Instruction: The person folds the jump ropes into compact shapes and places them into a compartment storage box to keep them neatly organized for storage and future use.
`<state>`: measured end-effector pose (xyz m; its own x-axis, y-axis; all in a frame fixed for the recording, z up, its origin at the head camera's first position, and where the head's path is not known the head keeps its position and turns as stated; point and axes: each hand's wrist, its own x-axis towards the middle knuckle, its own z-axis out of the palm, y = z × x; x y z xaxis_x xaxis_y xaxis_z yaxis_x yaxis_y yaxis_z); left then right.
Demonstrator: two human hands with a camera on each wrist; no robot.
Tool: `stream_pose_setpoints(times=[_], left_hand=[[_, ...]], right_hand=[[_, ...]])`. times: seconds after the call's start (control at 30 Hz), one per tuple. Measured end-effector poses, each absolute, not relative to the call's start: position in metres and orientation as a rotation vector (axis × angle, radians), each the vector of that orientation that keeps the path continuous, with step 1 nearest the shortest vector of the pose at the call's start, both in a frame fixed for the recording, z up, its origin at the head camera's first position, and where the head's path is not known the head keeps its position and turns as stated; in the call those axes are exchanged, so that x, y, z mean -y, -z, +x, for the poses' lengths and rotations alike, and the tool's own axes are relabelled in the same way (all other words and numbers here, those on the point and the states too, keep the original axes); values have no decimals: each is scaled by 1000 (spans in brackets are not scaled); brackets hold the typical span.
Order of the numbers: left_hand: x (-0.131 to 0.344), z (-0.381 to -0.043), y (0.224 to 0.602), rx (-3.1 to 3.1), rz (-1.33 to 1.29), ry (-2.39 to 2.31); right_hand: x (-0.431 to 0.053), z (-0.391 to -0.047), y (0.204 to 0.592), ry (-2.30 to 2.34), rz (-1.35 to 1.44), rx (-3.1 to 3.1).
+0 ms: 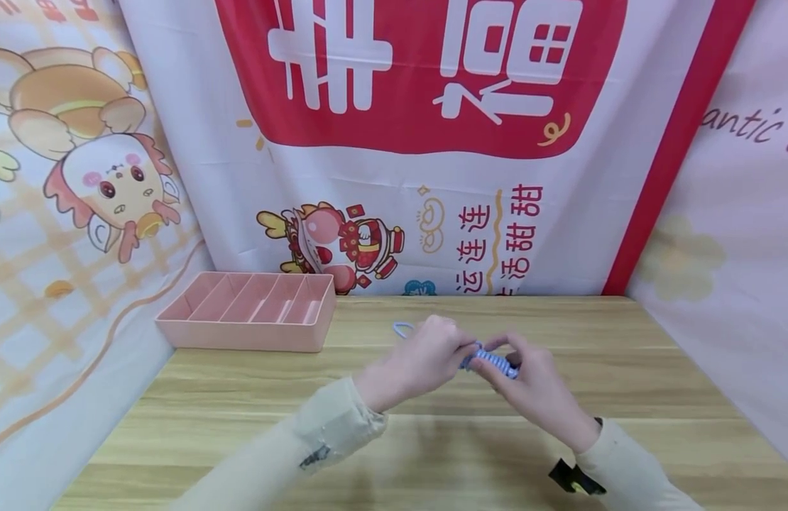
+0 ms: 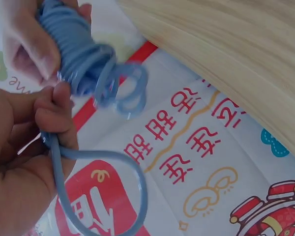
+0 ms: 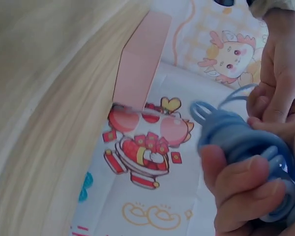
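Observation:
A blue cord wound into a tight coiled bundle is held above the wooden table by my right hand, its fingers and thumb around the wraps. My left hand is right beside it, pinching a length of the same cord; a loose loop hangs out from that grip in the left wrist view. Small loops stick out at the bundle's end. In the right wrist view the coils lie across my right fingers, with the left hand close behind.
A pink tray with several compartments stands at the table's back left. The wooden table meets printed cloth walls at the back and on both sides.

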<state>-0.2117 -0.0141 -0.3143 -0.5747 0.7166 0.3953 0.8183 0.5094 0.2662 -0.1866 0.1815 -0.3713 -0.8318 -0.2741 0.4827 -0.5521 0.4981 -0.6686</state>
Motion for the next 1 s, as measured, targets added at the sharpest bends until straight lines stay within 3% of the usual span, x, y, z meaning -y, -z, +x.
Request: stream_pose_setpoints(times=[0.3, 0.63, 0.8, 1.0], left_hand=[[13, -192, 332, 1996, -1251, 411], [19, -190, 357, 1918, -1194, 1106], [22, -194, 357, 1826, -1193, 791], [22, -192, 357, 1727, -1195, 464]], right_hand=[[-185, -185, 371, -1421, 710, 2167], [-187, -186, 368, -2005, 533, 2086], [-188, -185, 364, -2279, 629, 2008], [-190, -183, 363, -2241, 656, 2078]])
